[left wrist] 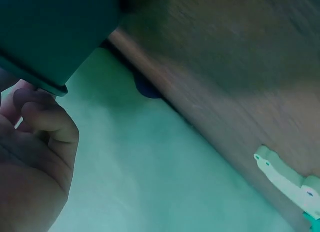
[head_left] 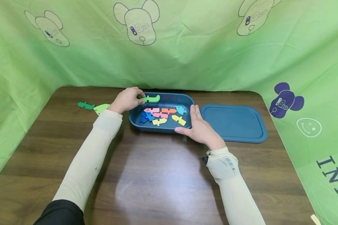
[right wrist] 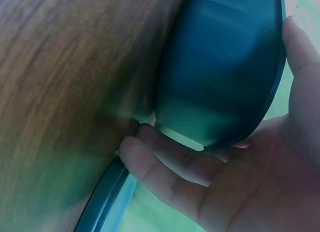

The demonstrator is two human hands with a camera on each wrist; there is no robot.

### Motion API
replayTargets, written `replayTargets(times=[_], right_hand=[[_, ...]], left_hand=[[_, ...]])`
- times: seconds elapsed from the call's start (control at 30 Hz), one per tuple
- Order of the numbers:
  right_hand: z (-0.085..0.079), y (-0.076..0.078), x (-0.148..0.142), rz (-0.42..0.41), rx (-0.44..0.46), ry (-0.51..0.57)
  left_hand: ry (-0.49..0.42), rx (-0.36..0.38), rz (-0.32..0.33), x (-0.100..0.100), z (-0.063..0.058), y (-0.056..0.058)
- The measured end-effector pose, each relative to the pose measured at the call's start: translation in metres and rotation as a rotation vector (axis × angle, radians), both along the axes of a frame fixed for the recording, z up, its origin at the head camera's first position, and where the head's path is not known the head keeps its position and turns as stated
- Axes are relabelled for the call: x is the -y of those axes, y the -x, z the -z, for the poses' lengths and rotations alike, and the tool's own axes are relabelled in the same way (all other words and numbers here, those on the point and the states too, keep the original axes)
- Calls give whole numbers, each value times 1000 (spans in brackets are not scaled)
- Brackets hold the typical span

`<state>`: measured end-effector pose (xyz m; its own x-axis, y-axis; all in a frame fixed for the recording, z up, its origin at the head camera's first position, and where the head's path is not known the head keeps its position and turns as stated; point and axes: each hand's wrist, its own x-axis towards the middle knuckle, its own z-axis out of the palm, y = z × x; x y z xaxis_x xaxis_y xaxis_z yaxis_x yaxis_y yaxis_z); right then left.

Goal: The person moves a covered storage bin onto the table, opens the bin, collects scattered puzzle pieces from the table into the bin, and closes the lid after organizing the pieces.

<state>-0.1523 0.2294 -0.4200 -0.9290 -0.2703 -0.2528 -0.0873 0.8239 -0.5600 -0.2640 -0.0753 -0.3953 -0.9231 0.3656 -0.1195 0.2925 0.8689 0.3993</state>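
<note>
My left hand (head_left: 128, 99) pinches a bright green puzzle piece (head_left: 152, 99) between thumb and fingers, over the back left of a dark blue box (head_left: 164, 128). In the left wrist view, the curled fingers of that hand (left wrist: 45, 127) are right at the box's rim, and the piece is hidden. Several pieces lie on the box floor, among them an orange piece (head_left: 169, 111), a turquoise piece (head_left: 180, 110) and a yellow piece (head_left: 178, 120). My right hand (head_left: 200, 128) rests against the box's right end, thumb at the front rim, fingers extended along the side.
A matching blue lid (head_left: 235, 123) lies flat on the wooden table (head_left: 155, 175), just right of the box. Left of my left hand are a dark green piece (head_left: 86, 105) and a light green piece (head_left: 101, 108). A green printed curtain (head_left: 183, 62) hangs behind and beside the table.
</note>
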Motion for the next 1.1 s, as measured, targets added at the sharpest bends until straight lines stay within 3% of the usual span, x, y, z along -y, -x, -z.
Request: replayTargets(times=[0.37, 0.67, 0.87, 0.97, 1.1], right_hand=[[-4, 3, 4, -16, -9, -8], [-2, 4, 6, -16, -12, -14], [1, 1, 3, 4, -15, -19], [2, 1, 2, 7, -16, -20], [2, 1, 2, 4, -15, -24]], left_hand=[[93, -11, -14, -3, -4, -2], [160, -98, 13, -4, 4, -4], [186, -162, 71, -11, 5, -4], [158, -154, 65, -12, 4, -4], [32, -152, 35, -3, 2, -7]])
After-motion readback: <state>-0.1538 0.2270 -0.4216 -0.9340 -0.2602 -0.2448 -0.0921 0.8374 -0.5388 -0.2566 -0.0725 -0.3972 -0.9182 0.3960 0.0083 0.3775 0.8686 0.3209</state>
